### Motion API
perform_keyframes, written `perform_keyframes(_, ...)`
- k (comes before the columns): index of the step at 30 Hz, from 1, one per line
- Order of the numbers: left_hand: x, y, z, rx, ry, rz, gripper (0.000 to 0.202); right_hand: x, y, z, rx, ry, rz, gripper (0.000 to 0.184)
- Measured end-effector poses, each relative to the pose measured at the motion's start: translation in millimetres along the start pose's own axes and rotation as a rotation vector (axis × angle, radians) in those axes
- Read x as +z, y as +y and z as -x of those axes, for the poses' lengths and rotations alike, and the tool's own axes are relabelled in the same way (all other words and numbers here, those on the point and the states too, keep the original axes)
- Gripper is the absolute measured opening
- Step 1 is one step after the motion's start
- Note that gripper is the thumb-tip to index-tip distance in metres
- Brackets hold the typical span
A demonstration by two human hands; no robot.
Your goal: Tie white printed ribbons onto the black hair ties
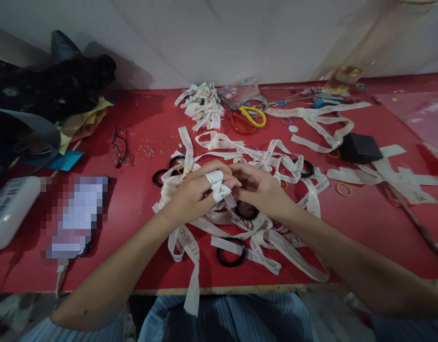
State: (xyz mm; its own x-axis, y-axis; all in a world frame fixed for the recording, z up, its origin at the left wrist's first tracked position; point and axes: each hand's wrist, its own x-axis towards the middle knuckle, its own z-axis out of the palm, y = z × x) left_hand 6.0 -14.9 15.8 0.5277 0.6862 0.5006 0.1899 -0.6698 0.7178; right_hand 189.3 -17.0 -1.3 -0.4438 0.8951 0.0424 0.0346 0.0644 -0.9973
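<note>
Two hands meet at frame centre over a red table (140, 123): the left hand (192, 192) is closed around a folded ribbon (218, 183), and the right hand (261, 187) pinches its end. Loose strips (261, 237) and a black ring (231, 256) lie beneath; scissors (247, 118) sit above, glasses (119, 148) left.

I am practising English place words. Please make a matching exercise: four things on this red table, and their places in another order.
Things: 1 scissors; 2 eyeglasses; 3 black box; 4 folded ribbon piece.
Places: a held between left hand and right hand; b left of the ribbon pile; c far side, beside the small ribbon heap; d right of the ribbon pile.
Pairs: 1-c; 2-b; 3-d; 4-a.
</note>
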Motion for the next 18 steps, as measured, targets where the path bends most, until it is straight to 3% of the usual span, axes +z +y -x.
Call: perform_keyframes(18,-0.8,-0.2,-0.3,-0.029,-0.016,0.004,0.018,-0.2,2.9,-0.9,0.015,0.004,-0.034,0.035)
